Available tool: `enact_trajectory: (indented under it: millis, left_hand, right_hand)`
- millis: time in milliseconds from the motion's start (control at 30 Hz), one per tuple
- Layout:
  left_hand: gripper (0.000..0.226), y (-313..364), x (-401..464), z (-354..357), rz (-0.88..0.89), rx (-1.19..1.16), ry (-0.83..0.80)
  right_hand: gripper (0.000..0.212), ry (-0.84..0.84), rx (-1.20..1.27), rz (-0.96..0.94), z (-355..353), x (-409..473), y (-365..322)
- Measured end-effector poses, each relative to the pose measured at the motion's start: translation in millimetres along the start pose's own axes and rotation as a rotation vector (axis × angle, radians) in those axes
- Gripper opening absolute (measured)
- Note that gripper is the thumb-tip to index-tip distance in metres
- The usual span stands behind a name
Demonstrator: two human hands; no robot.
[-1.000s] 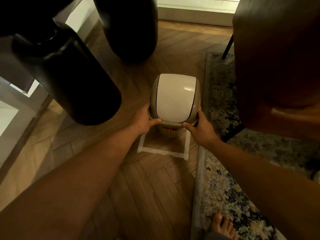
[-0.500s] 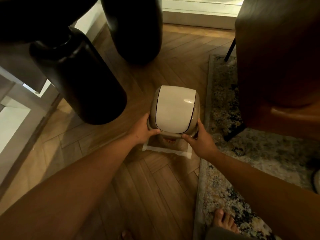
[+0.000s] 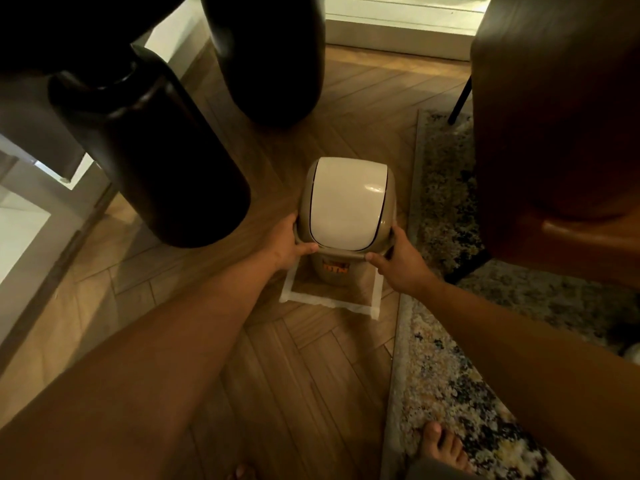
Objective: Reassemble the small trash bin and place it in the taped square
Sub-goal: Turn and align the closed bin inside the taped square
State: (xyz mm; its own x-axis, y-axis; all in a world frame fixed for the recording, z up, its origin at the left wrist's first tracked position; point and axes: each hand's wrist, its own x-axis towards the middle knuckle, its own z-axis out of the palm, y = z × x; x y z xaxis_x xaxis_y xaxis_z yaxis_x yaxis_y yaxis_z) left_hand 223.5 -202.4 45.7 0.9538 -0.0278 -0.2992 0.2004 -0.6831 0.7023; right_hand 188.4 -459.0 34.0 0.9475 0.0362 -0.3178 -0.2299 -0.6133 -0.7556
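Note:
The small beige trash bin carries its white swing lid and stands inside the white taped square on the wooden floor. My left hand grips the lid frame's left edge. My right hand grips its right edge. An orange label shows on the bin's front. The far side of the tape is hidden behind the bin.
Two large dark cylinders stand left and behind the bin. A brown chair and a patterned rug lie to the right. My bare foot rests on the rug.
The bin stays between both hands over the taped square. It came nearer to me, then settled back, so more of the tape's front edge shows now.

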Motion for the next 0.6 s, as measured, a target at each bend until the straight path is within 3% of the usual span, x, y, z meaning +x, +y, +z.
enact_trajectory:
  millis: [267, 600]
  left_hand:
    - [0.087, 0.6, 3.1, -3.9, -0.009, -0.022, -0.039]
    - [0.084, 0.6, 4.3, -6.2, -0.013, -0.023, -0.063]
  right_hand:
    - [0.109, -0.009, 0.066, -0.002, 3.0, 4.3, 7.3]
    - [0.097, -0.002, 0.090, -0.026, 3.3, -0.6, -2.5]
